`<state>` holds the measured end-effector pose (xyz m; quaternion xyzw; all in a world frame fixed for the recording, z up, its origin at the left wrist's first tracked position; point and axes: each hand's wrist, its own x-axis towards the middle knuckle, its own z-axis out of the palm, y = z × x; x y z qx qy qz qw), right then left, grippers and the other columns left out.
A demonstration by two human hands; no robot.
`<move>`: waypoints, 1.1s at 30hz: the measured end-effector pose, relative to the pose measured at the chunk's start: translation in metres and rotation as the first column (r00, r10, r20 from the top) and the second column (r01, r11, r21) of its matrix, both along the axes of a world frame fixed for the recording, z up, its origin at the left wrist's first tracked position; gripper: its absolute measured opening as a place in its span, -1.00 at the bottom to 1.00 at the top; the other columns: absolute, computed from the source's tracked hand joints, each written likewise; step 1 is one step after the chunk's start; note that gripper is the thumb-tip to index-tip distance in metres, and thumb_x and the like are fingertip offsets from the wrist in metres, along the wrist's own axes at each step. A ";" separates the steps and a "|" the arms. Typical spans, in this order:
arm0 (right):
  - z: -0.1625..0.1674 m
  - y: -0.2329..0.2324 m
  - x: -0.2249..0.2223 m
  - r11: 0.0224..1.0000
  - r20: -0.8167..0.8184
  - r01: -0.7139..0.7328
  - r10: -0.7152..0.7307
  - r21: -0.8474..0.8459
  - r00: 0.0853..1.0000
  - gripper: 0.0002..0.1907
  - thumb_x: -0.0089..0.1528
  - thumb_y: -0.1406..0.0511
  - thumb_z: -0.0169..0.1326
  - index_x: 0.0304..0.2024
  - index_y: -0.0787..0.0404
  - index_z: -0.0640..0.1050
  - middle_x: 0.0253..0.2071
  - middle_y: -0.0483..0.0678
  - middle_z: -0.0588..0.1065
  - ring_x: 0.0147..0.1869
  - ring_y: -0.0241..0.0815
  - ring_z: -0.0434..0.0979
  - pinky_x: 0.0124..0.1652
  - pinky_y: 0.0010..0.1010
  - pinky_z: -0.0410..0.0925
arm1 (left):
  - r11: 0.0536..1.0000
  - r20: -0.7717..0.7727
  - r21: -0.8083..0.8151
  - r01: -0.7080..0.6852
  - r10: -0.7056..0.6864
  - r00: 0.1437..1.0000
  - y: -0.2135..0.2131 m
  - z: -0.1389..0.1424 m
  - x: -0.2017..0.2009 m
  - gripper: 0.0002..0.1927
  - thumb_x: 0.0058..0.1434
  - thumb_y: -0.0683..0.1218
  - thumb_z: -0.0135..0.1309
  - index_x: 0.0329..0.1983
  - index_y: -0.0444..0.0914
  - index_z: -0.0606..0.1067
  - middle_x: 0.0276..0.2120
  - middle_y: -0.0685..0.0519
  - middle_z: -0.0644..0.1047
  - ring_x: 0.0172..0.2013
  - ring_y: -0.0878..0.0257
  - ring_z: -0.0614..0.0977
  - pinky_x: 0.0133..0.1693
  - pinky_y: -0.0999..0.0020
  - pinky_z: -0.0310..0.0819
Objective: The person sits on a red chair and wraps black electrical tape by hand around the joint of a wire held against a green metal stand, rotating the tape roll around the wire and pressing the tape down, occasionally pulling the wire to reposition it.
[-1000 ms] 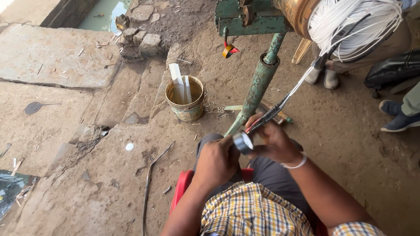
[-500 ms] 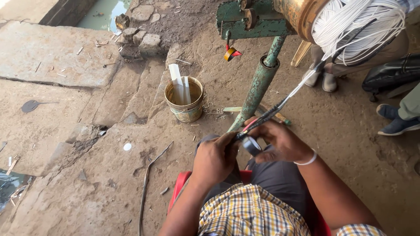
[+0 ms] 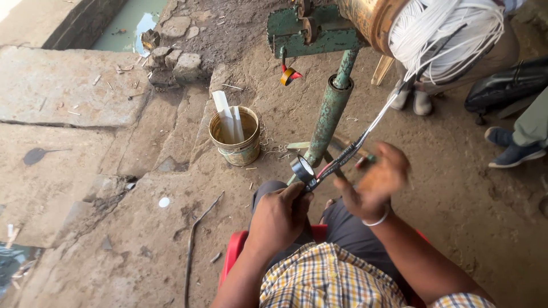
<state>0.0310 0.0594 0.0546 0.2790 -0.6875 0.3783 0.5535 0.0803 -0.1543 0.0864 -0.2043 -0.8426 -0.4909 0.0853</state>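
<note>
Out on the far left a flat stone slab (image 3: 63, 85) is lying beside a strip of greenish water (image 3: 128, 23), and nearer in a dented metal bucket (image 3: 235, 137) with pale sticks in it is sitting on the dirt ground (image 3: 142, 245). I'm sitting on a red plastic seat (image 3: 237, 251), and my left hand (image 3: 279, 217) is curling tight around the end of the wire bundle (image 3: 342, 154), thumb and fingers pressed together on it just under the roll of black tape (image 3: 302, 168), which is riding on the bundle right above my knuckles. The green metal post (image 3: 331, 114) is standing just behind the roll, holding up a green bracket (image 3: 311, 31) with a small coloured tape roll (image 3: 288, 75) hanging off it. The bundle is running up and to the right, turning from dark wrapped wire to white strands as it is climbing to the big coil of white wire (image 3: 445, 34) on the drum. My right hand (image 3: 374, 182) is blurring just beside the bundle, fingers loosely spread; I cannot tell whether it is touching the wire. Further right, other people's shoes (image 3: 508, 151) are resting near a black bag (image 3: 505, 85).
</note>
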 end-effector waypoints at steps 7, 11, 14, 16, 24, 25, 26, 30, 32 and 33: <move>0.041 0.035 -0.006 0.515 -0.302 0.320 -0.122 0.795 0.946 -0.60 0.36 0.01 0.08 0.15 0.02 0.49 0.10 -0.12 0.47 0.23 -0.17 0.43 0.26 -0.19 0.18 | 1.000 -0.053 0.016 0.018 -0.017 0.998 0.003 0.001 0.005 -0.86 0.26 -0.11 0.14 -0.24 -0.29 0.51 -0.45 -0.17 0.56 -0.44 -0.16 0.61 -0.42 0.03 0.43; 0.054 0.035 -0.018 0.415 -0.255 0.249 -0.042 0.875 0.966 -0.68 0.37 0.08 0.07 0.10 0.03 0.52 -0.07 -0.17 0.43 0.11 -0.18 0.45 0.27 -0.25 0.26 | 1.000 -0.039 0.010 0.010 -0.009 0.999 0.000 0.003 0.006 -0.87 0.26 -0.11 0.13 -0.26 -0.29 0.49 -0.49 -0.14 0.55 -0.47 -0.15 0.60 -0.45 0.04 0.43; 0.062 0.032 -0.025 0.382 -0.285 0.253 0.027 0.889 0.958 -0.77 0.39 0.09 0.07 -0.02 0.03 0.50 -0.12 -0.18 0.42 0.04 -0.21 0.44 0.17 -0.28 0.28 | 1.000 -0.072 0.009 0.019 -0.018 0.997 -0.003 0.004 0.005 -0.86 0.25 -0.11 0.14 -0.22 -0.28 0.50 -0.47 -0.14 0.55 -0.50 -0.14 0.60 -0.47 0.06 0.43; 0.067 0.030 -0.029 0.365 -0.343 0.302 0.051 0.881 0.938 -0.82 0.38 0.11 0.06 -0.08 0.01 0.48 -0.15 -0.20 0.43 0.00 -0.23 0.44 0.11 -0.31 0.29 | 1.000 -0.086 -0.001 0.018 -0.018 0.996 -0.002 0.004 0.003 -0.86 0.25 -0.11 0.14 -0.22 -0.28 0.50 -0.48 -0.14 0.55 -0.50 -0.14 0.60 -0.48 0.06 0.42; 0.092 0.020 -0.036 0.331 -0.427 0.372 0.112 0.867 0.897 -0.68 0.42 0.22 0.13 -0.43 0.00 0.38 -0.53 -0.31 0.25 -0.44 -0.36 0.32 -0.40 -0.46 0.19 | 0.999 -0.058 -0.032 -0.008 0.006 0.998 0.005 0.006 0.010 -0.86 0.25 -0.11 0.14 -0.20 -0.27 0.56 -0.49 -0.10 0.57 -0.52 -0.10 0.62 -0.51 0.08 0.45; 0.094 0.019 -0.036 0.338 -0.393 0.337 0.113 0.879 0.913 -0.68 0.41 0.23 0.12 -0.45 0.02 0.39 -0.55 -0.30 0.25 -0.47 -0.36 0.32 -0.43 -0.46 0.18 | 1.000 -0.076 -0.027 -0.008 0.006 0.997 0.005 0.005 0.011 -0.86 0.24 -0.12 0.15 -0.19 -0.27 0.57 -0.49 -0.09 0.57 -0.53 -0.09 0.62 -0.51 0.09 0.45; 0.097 0.018 -0.036 0.345 -0.359 0.302 0.113 0.889 0.927 -0.68 0.39 0.24 0.10 -0.48 0.03 0.40 -0.58 -0.29 0.25 -0.50 -0.35 0.31 -0.47 -0.47 0.17 | 1.000 -0.096 -0.023 -0.008 0.006 0.995 0.006 0.004 0.012 -0.85 0.23 -0.12 0.15 -0.18 -0.27 0.57 -0.50 -0.08 0.57 -0.54 -0.07 0.62 -0.51 0.10 0.45; 0.103 0.013 -0.033 0.232 -0.179 0.167 0.029 0.958 0.983 -0.81 0.22 0.21 0.05 -0.50 0.05 0.45 -0.68 -0.23 0.29 -0.60 -0.32 0.37 -0.56 -0.45 0.23 | 0.997 -0.192 -0.067 -0.037 0.024 0.981 0.010 -0.002 0.012 -0.83 0.23 -0.12 0.18 -0.15 -0.26 0.59 -0.50 -0.06 0.57 -0.57 -0.05 0.60 -0.54 0.11 0.44; 0.104 0.011 -0.032 0.157 -0.100 0.105 -0.037 0.982 0.994 -0.79 0.20 0.20 0.04 -0.55 0.04 0.44 -0.70 -0.21 0.34 -0.61 -0.28 0.43 -0.56 -0.41 0.28 | 0.996 -0.203 -0.078 -0.053 0.036 0.979 0.010 -0.005 0.013 -0.82 0.23 -0.11 0.19 -0.14 -0.27 0.59 -0.49 -0.05 0.57 -0.58 -0.04 0.61 -0.56 0.12 0.44; 0.104 0.010 -0.031 0.120 -0.064 0.072 -0.072 0.990 0.995 -0.77 0.18 0.20 0.04 -0.57 0.04 0.44 -0.71 -0.19 0.36 -0.62 -0.27 0.45 -0.55 -0.40 0.30 | 0.995 -0.208 -0.083 -0.055 0.037 0.977 0.011 -0.006 0.013 -0.81 0.23 -0.11 0.19 -0.13 -0.27 0.59 -0.50 -0.05 0.57 -0.58 -0.03 0.61 -0.56 0.12 0.43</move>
